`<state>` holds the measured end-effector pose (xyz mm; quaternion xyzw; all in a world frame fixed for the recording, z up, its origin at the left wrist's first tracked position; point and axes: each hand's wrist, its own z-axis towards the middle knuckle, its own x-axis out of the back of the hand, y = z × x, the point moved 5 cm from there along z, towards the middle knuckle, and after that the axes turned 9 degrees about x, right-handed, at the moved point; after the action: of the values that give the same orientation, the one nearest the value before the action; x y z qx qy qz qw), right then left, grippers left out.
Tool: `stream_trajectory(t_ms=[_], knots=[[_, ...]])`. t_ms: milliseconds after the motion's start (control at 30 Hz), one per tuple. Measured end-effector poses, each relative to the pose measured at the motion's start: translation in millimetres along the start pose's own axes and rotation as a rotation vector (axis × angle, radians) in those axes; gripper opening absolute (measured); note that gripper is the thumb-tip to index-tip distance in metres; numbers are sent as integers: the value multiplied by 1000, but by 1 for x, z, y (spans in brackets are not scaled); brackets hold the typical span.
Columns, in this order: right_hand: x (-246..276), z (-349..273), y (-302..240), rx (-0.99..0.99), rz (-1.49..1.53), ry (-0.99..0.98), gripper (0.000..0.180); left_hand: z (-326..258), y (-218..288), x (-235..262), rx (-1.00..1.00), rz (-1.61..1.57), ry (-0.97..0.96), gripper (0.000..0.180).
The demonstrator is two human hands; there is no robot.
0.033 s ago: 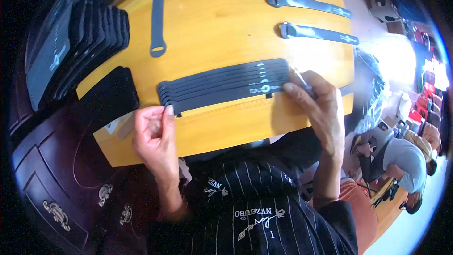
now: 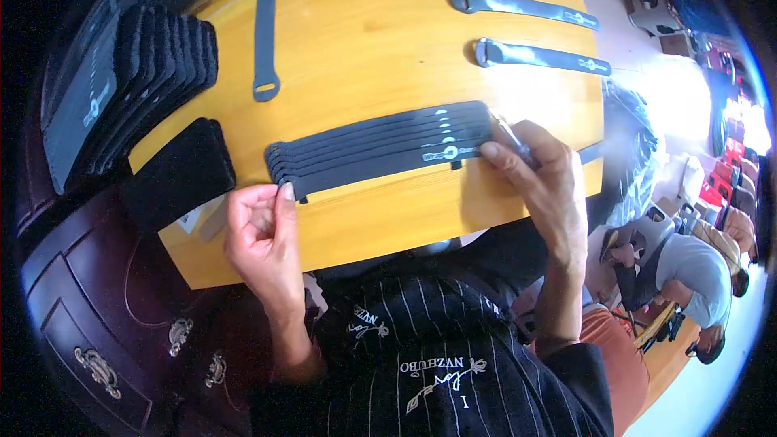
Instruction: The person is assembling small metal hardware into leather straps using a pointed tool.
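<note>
A fanned row of overlapping dark grey straps (image 2: 364, 144) lies across the wooden table, rounded ends at the left. My left hand (image 2: 263, 226) pinches the near left corner of the nearest strap between thumb and fingertips. At the other end, my right hand (image 2: 544, 174) holds a slim, shiny pen-like tool (image 2: 511, 136), its tip angled up and left beside the straps' ends. My right thumb rests at the edge of the row; whether it presses on the straps I cannot tell. Two small dark tabs stick out under the row's near edge.
Single grey straps lie beyond: one slotted strap (image 2: 266, 40) lengthwise, two buckled straps (image 2: 538, 57) at the right. Thick strap bundles (image 2: 154, 73) stand at the left above a black fuzzy stack (image 2: 182, 174). Clear plastic (image 2: 635, 154) hangs by the right edge. Other people (image 2: 688, 267) sit farther right.
</note>
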<state>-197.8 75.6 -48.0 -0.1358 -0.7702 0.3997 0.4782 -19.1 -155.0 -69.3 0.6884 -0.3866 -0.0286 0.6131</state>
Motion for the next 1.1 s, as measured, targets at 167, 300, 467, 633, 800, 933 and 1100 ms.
stream_trajectory(t_ms=[167, 300, 467, 633, 800, 933, 1100], knots=[[1, 1, -1, 2, 27, 9, 24, 0, -3, -2, 0, 10, 2, 12], [4, 1, -1, 0, 23, -1, 23, -1, 1, -3, 53, -23, -29, 12], [5, 2, -2, -13, 2, -19, 23, -1, 0, -3, 47, -5, -23, 12], [4, 3, -3, -16, -32, -26, 24, 0, 1, -3, 43, 6, -24, 12], [2, 3, -5, 14, -85, -6, 25, 0, 2, -3, 44, 1, -32, 12], [0, 3, -6, -14, -131, 13, 25, 0, 1, -4, 50, -16, -37, 13], [2, 5, -7, 41, -89, 129, 24, 1, 3, -2, 37, -51, 15, 13]])
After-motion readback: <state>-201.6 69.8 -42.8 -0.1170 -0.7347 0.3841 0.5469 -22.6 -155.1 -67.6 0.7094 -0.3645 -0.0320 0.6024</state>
